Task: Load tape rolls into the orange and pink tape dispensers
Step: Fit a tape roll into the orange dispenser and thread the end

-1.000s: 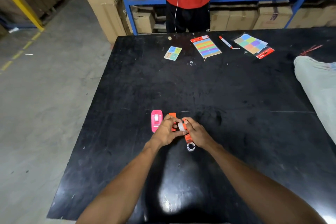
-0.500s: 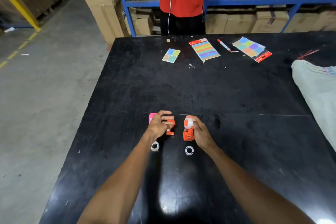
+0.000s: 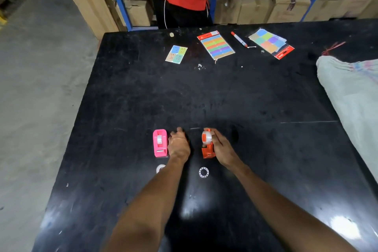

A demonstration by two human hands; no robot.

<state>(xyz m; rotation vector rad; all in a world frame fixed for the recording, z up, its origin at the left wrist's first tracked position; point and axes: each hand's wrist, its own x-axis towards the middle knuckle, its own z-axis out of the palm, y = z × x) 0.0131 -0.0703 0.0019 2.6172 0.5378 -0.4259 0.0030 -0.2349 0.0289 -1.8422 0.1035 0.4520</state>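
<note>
Head view: we find the orange plastic tape dispenser (image 3: 208, 150) standing on the black tabletop (image 3: 225, 96), near its front edge. A clear tape roll on an orange hub (image 3: 206, 136) sits at the top of this dispenser. Our right hand (image 3: 219, 146) wraps the dispenser's right side, with its fingertips (image 3: 211, 131) pinching the roll.

Just left, our left hand (image 3: 178, 145) rests knuckles-up on the tabletop with fingers curled; we cannot tell whether it grips anything. Touching or nearly touching its left side stands the pink plastic tape dispenser (image 3: 160, 143), with a clear roll seated in its cradle.

Nearer us lie two loose items: a white ring-shaped tape core (image 3: 204, 172) below the orange dispenser, and a small clear tape roll (image 3: 160, 168) partly hidden by our left forearm.

At the far edge lie coloured sticker sheets (image 3: 216, 44), a red marker (image 3: 239, 39) and a small coloured card (image 3: 176, 54). A pale cloth sack (image 3: 351, 96) occupies the right side.
</note>
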